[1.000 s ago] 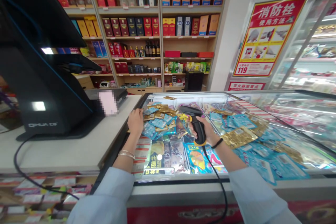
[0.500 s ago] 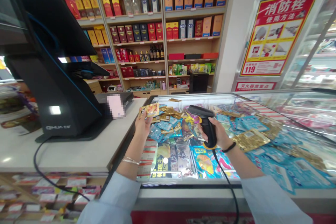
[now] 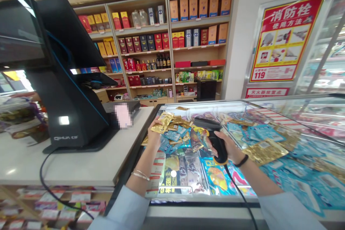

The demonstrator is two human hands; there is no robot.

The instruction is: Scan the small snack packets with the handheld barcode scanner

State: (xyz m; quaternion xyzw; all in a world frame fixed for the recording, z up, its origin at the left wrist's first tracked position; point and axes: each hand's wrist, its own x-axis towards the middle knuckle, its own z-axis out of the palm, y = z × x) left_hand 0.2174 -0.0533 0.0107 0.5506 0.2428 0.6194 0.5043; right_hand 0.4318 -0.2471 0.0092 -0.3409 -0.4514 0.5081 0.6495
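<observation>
My left hand [image 3: 154,136] holds a gold packet [image 3: 162,121] by its near end, over the left part of the glass-topped case [image 3: 185,198]. Wrapped round the grip of a black barcode scanner [image 3: 217,140] is my right hand [image 3: 229,145]; the scanner's head points left and its cable runs down toward me. Between the hands lies a pile of small blue packets [image 3: 172,136] and gold ones. Larger gold bags [image 3: 265,151] and blue bags [image 3: 296,183] are spread to the right of my right hand.
A black register screen and stand [image 3: 72,115] occupies the white counter [image 3: 88,170] at left. Plastic tubs [image 3: 21,118] stand behind it, with part of a person's hand above. Shelves [image 3: 169,50] of boxes and bottles line the back wall. A red poster [image 3: 287,39] hangs at right.
My left hand now holds a gold packet face-on where a yellow and red packet was. The view has tilted up slightly, and my right hand still grips the scanner.
</observation>
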